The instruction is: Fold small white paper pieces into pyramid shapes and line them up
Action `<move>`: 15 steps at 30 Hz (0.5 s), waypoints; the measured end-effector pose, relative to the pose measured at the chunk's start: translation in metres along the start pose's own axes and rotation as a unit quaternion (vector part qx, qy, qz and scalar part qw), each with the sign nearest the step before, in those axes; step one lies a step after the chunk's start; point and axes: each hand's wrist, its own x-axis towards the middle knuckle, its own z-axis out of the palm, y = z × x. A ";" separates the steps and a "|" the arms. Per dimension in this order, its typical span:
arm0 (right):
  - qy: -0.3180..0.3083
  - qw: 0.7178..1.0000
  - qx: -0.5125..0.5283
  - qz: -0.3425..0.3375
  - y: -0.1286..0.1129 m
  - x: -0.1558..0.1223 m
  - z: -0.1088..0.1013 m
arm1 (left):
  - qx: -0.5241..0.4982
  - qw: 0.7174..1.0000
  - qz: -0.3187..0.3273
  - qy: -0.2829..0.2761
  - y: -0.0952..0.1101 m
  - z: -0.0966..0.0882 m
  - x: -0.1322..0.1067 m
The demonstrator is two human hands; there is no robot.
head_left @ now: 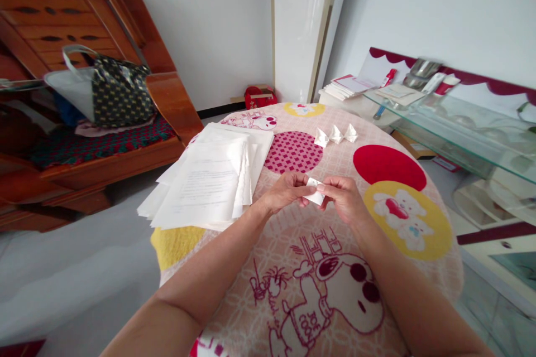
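The left hand [290,189] and right hand [341,196], fingers nearly closed, pinched a small folded paper [315,192] over the tablecloth [389,168]. Sheets [201,178] reached the left edge; cloth stretched between the hands and three paper shapes [335,134].

Held paper [316,198] — white; tablecloth [340,165] — pale pink, white lattice, red, yellow circles; bag [119,95] black, gold-flecked.
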 end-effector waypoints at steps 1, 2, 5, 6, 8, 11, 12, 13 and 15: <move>-0.002 1.000 0.000 0.003 0.000 0.000 0.001 | -0.002 1.000 0.005 0.002 0.000 0.000 0.000; 0.001 1.000 0.002 0.004 0.000 0.000 0.002 | -0.003 1.000 0.010 0.007 0.000 -0.001 0.001; 0.030 0.999 0.018 0.005 0.002 0.000 0.006 | -0.004 1.000 0.018 0.024 -0.001 -0.003 0.002; 0.040 0.999 0.022 0.006 0.002 0.000 0.007 | -0.003 1.000 0.017 0.024 -0.002 -0.003 0.002; 0.051 0.998 0.020 0.006 0.002 0.001 0.006 | -0.001 1.000 0.015 0.017 -0.002 -0.005 0.002; 0.038 0.999 -0.028 0.001 0.001 0.002 0.000 | 0.013 0.999 0.034 0.020 -0.003 -0.008 0.003; 0.029 0.998 -0.049 0.001 0.000 0.002 -0.002 | 0.025 0.998 0.045 0.024 -0.003 -0.009 0.004; 0.021 0.997 -0.068 0.000 0.000 0.002 -0.003 | 0.039 0.997 0.055 0.028 -0.003 -0.010 0.004; 0.011 0.996 -0.092 -0.002 0.000 0.002 -0.005 | 0.062 0.995 0.069 0.035 -0.004 -0.011 0.005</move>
